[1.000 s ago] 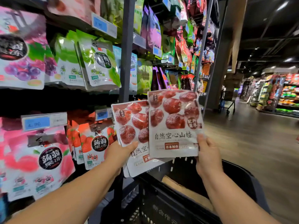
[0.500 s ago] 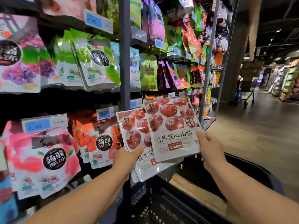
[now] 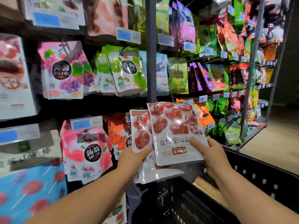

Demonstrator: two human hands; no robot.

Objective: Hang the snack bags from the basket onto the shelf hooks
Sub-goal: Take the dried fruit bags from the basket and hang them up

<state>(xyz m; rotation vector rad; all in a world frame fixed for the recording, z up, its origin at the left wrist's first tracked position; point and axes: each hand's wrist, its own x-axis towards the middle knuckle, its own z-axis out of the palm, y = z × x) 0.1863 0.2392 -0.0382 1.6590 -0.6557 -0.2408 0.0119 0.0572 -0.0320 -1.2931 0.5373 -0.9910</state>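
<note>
Here, in the head view, the left hand (image 3: pixel 134 159) grips the rear snack bag (image 3: pixel 140 131) and the right hand (image 3: pixel 212 153) pinches the front snack bag (image 3: pixel 175 126). Both bags are upright, overlapping, above the basket (image 3: pixel 260 173). The grey post (image 3: pixel 150 62) stands just behind them; I cannot tell where they should hang.

Shelf (image 3: pixel 151 65) is packed: grape jelly bags (image 3: pixel 63 70) and green plum bags (image 3: pixel 126 70) hanging up top, peach bags (image 3: pixel 85 151) below, blue price tags (image 3: pixel 86 124) clipped along it.
</note>
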